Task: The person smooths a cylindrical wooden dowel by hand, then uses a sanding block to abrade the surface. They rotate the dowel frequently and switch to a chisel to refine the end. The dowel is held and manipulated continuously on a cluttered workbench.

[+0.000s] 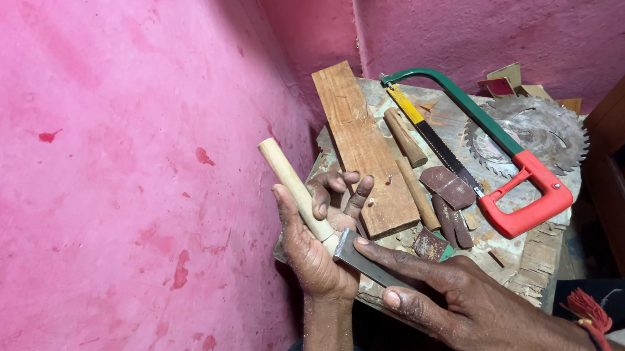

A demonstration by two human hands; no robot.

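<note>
My left hand [315,242] is shut around the lower end of a pale round wooden dowel [288,182], which points up and to the left toward the pink wall. My right hand [450,297] grips a flat grey metal file [361,261], index finger laid along it. The file's tip rests against the dowel's lower end, just above my left palm. Both hands hover over the near left edge of a worn round wooden block [531,260].
On the block lie a wooden plank [360,145], two short wooden handles [405,136], a green and red hacksaw [496,161], pieces of brown sandpaper [448,187] and a circular saw blade [541,129]. Pink walls stand left and behind; a dark wooden frame [624,135] stands right.
</note>
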